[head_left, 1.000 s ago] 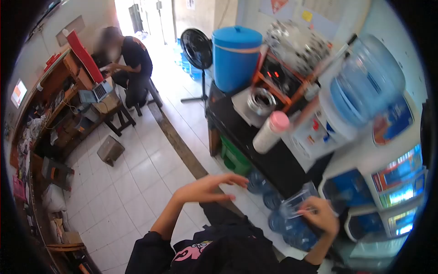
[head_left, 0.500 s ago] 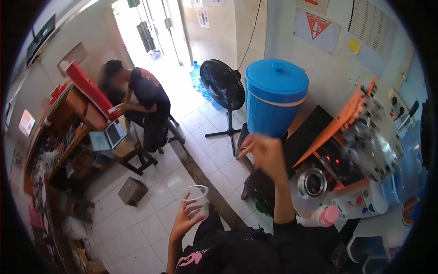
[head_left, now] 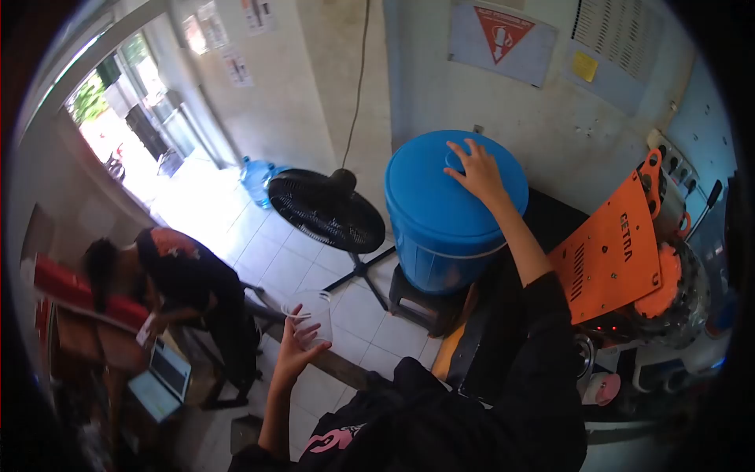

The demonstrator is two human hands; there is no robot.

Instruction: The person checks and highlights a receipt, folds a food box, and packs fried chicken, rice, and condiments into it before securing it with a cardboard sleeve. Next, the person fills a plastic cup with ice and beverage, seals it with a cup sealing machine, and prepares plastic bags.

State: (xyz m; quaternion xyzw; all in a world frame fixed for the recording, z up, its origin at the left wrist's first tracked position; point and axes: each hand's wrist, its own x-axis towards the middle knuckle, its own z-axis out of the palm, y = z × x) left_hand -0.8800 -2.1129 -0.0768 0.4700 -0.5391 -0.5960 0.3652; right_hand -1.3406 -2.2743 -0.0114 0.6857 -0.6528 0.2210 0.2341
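My left hand (head_left: 297, 346) is closed around a clear plastic cup (head_left: 313, 316), its rim facing upward. On the right side, a large blue bucket (head_left: 440, 256) stands with its round blue lid (head_left: 425, 193) on. Over the lid's knob (head_left: 453, 161) is my right hand (head_left: 478, 171), fingers spread and bent; whether they touch the knob is hard to tell.
The bucket rests on a dark stool (head_left: 425, 307) beside a black standing fan (head_left: 326, 208). An orange machine panel (head_left: 609, 248) rises at right. Leftward, a person (head_left: 189, 275) leans near a laptop (head_left: 163, 377). Water bottles (head_left: 258, 181) stand by the doorway.
My right hand has moved up and away from me to the bucket's lid. My left hand still holds the cup. The view has turned right, and the other person bends lower.
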